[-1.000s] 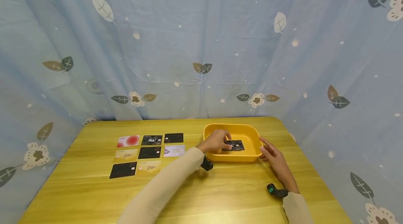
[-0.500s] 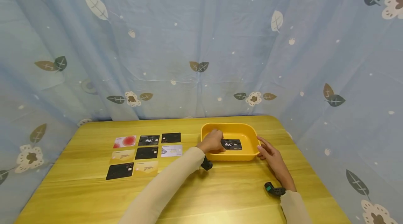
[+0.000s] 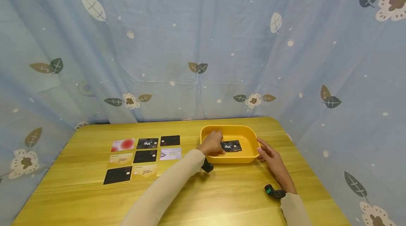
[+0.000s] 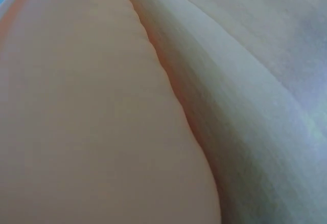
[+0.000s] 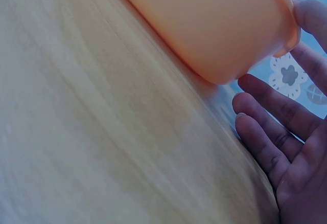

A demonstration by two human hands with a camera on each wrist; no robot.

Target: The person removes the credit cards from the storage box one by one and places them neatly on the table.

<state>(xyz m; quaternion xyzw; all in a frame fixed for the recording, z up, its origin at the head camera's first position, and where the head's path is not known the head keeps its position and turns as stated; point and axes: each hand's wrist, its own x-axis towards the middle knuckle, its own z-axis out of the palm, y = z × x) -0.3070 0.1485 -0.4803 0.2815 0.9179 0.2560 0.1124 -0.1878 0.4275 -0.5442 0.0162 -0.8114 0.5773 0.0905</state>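
Observation:
My left hand reaches over the near left rim of a yellow plastic box. Its fingers point down inside, right at the left end of dark VIP cards that overlap on the box floor; its fingertips are hidden and I cannot tell whether they pinch a card. My right hand touches the box's right end with thumb and fingertips. In the right wrist view, extended fingers lie beside the box wall, which appears orange. The left wrist view shows mainly a blurred, close pinkish-tan surface.
Left of the box, cards lie in rows on the wooden table: a red-patterned card, several black cards, a pale card and yellow cards. A blue patterned curtain hangs behind the table.
My left hand has drawn back leftward from on top of the cards to their left end. The dark cards are now offset, one edge showing past the other. The right hand stays at the box.

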